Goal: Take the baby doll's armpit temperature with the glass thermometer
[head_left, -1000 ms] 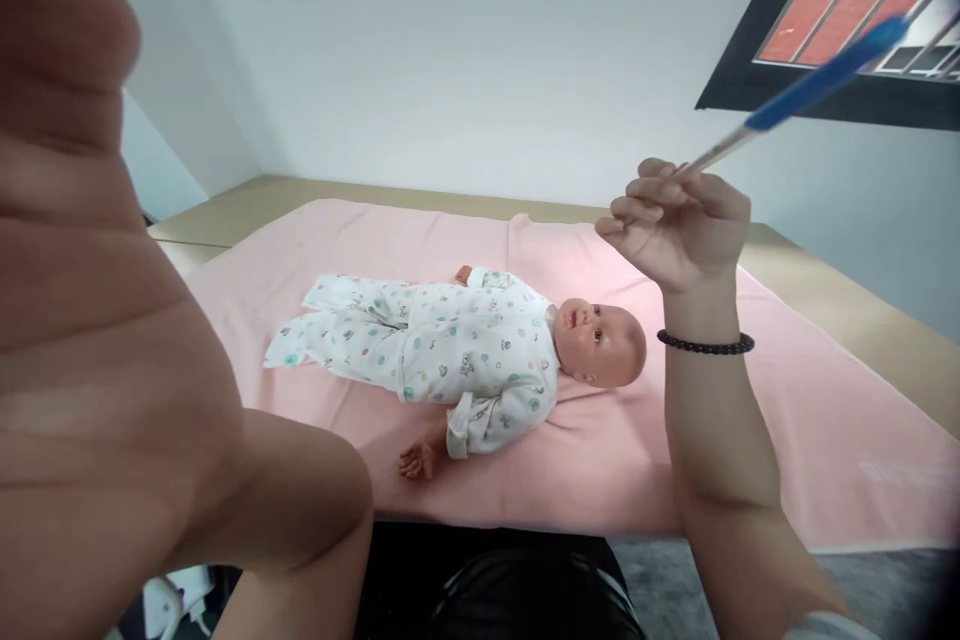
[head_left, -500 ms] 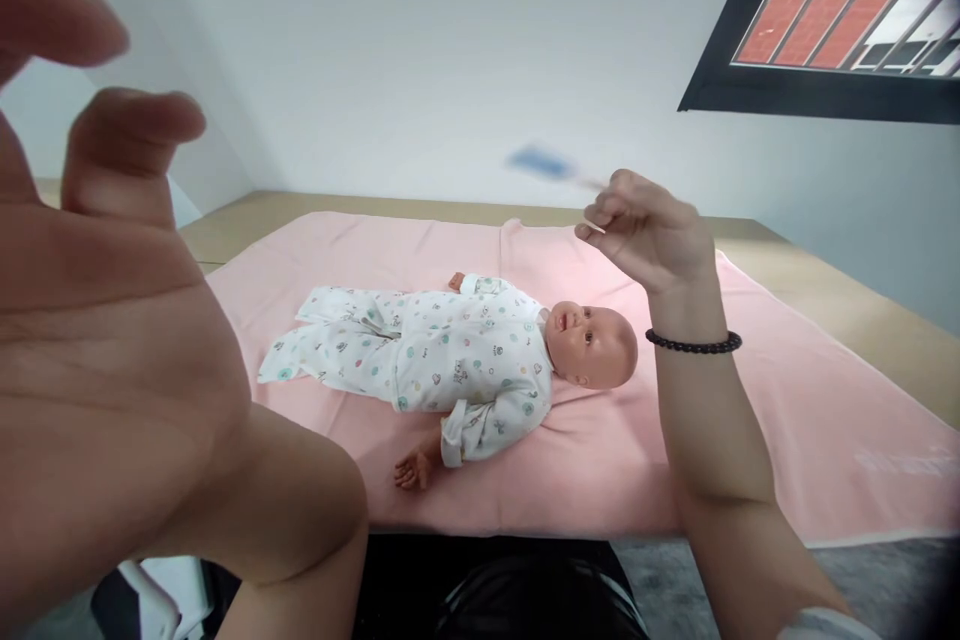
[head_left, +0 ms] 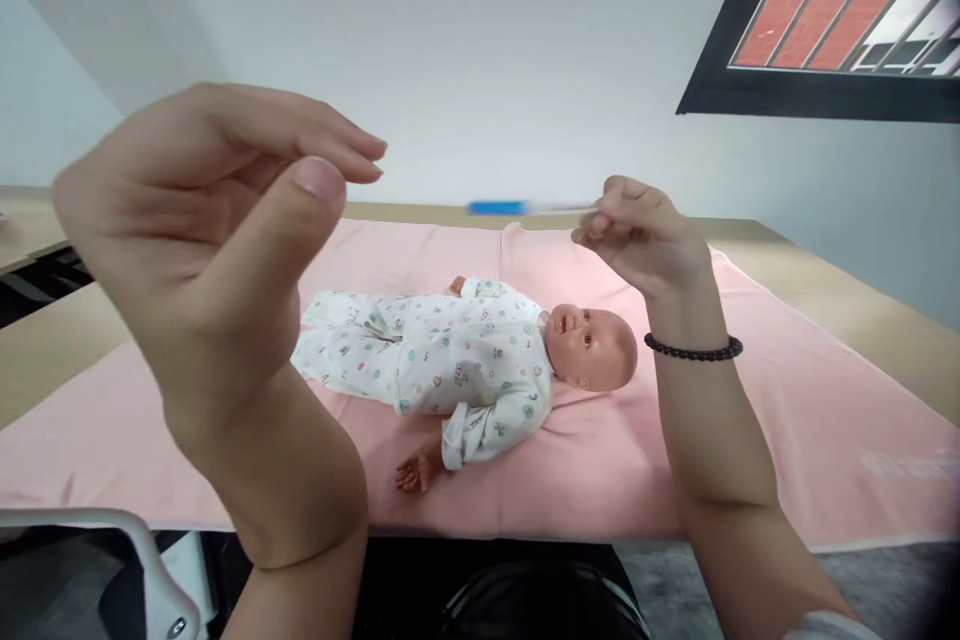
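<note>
My right hand [head_left: 637, 230] is raised above the doll's head end, its fingertips pinching a thin pale stick with a blue end [head_left: 496, 208]. The stick lies nearly level and points left; slight blur hides what kind it is. Closer to me on the left, my left hand [head_left: 225, 210] is in the air, fingers bent toward the thumb with a gap between, holding nothing. The blue end lies to the right of its fingertips, apart from them. Below both hands a baby doll [head_left: 472, 350] in a white patterned suit lies on its back, head to the right.
A pink blanket [head_left: 600, 490] covers much of the wooden table [head_left: 810, 265]. Behind is a pale wall with a dark-framed barred window [head_left: 825, 95] at upper right. A white curved frame [head_left: 142, 540] stands at lower left, beside the table's near edge.
My left hand has turned from an open palm, moved right, and its fingers have bent in. The blue end of the stick has swung down to nearly level; my right hand barely moved.
</note>
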### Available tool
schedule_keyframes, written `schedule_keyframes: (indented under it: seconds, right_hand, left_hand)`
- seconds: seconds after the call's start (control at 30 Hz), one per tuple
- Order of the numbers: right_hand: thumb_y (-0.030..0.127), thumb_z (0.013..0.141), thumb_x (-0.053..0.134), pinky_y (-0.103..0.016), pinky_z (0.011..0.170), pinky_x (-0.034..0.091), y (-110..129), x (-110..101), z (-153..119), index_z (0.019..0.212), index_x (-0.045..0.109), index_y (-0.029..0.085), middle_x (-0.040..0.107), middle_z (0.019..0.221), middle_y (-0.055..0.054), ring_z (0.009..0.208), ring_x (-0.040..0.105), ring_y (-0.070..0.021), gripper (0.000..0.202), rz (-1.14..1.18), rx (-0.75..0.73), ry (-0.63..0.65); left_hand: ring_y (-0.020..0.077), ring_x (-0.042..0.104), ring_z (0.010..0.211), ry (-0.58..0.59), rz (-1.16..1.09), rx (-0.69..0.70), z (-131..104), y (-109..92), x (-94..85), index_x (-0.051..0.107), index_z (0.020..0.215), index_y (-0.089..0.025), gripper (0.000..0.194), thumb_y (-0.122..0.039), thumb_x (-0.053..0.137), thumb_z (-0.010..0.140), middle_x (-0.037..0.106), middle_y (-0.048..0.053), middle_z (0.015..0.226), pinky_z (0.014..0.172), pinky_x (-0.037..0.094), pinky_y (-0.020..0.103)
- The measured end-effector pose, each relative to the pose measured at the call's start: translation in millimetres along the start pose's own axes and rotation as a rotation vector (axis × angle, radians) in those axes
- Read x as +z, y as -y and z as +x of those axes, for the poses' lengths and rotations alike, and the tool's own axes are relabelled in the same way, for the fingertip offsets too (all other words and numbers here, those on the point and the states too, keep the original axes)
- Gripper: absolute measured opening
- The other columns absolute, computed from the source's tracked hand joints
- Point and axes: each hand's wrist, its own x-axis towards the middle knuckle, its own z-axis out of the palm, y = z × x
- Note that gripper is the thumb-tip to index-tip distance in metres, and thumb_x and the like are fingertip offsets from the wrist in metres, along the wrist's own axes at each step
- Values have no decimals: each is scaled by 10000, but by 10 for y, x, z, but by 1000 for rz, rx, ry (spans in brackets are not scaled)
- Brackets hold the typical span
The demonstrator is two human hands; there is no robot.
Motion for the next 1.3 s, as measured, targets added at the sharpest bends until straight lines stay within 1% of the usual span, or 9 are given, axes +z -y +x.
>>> schedule_keyframes:
  seconds: [0.07, 0.2, 0.3, 0.43, 0.6, 0.73, 0.97, 1.1, 1.3]
  right_hand:
    - [418, 730, 818, -335, 702, 512, 22, 15, -10, 660, 549, 224, 562, 628, 25, 622, 534, -129, 339, 75, -14, 16]
    - [287, 681, 858, -310, 699, 501, 35, 33, -18, 672, 583, 213, 601, 651, 11, 667, 566, -129, 284, -95, -29, -28]
    - [402, 723, 807, -333, 698, 518, 24, 30, -11, 638, 512, 227, 553, 621, 33, 625, 534, -125, 354, 71, -29, -8]
    - [310, 712, 839, -341, 757, 532, -7, 36, -1, 654, 549, 223, 615, 680, 10, 712, 619, -145, 308, -101, -51, -48]
    - [357, 753, 823, -367, 768, 552, -14, 72, -5, 679, 575, 235, 633, 689, -1, 759, 658, -181, 286, -112, -38, -77]
    - [264, 750, 829, -386, 843, 553, 13, 137, -30, 712, 638, 235, 614, 644, 10, 750, 661, -178, 197, -186, -119, -111]
    - [362, 789, 821, -396, 873, 561, 141, 281, -157, 743, 643, 269, 591, 661, 13, 766, 644, -183, 206, -155, -223, -140]
    - [399, 797, 820, -405, 869, 565, 233, 362, -267, 786, 632, 278, 613, 709, 0, 842, 662, -209, 224, -179, -207, -140]
    - [390, 832, 794, -389, 832, 572, 336, 460, -395, 805, 615, 286, 638, 776, -5, 872, 671, -209, 209, -209, -243, -154]
  left_hand:
    - [209, 660, 924, -24, -25, -66, 25, -20, 40, 754, 899, -284, 231, -119, 616, 815, 713, -19, 911, 845, 522, 533]
    - [205, 664, 926, 5, -7, -94, 32, -32, 66, 747, 905, -313, 228, -136, 619, 842, 713, -36, 923, 856, 529, 535]
    - [208, 666, 904, -22, -16, -72, 24, -20, 68, 758, 920, -285, 240, -109, 629, 820, 711, -8, 913, 830, 528, 513]
    - [208, 659, 901, 30, -15, -47, 23, -10, 56, 766, 952, -254, 236, -114, 636, 813, 713, -15, 917, 811, 526, 508]
    - [193, 651, 950, 56, 57, -138, 12, -86, 59, 762, 982, -267, 214, -123, 649, 870, 701, -12, 963, 888, 551, 513]
    - [201, 652, 1030, 172, 103, -155, 11, -79, 48, 727, 1069, -273, 249, -132, 669, 872, 693, 1, 1061, 984, 557, 494]
    - [212, 661, 1092, 411, 279, -101, 35, 49, 42, 645, 1160, -342, 289, -307, 689, 877, 678, -25, 1197, 986, 565, 436]
    - [216, 695, 1005, 395, 327, -86, 42, 25, 67, 693, 1065, -376, 178, -330, 671, 895, 728, -45, 1031, 921, 577, 436]
    - [205, 685, 965, 311, 238, -44, 33, -66, 31, 727, 1066, -368, 170, -318, 669, 915, 731, -49, 1021, 893, 573, 463]
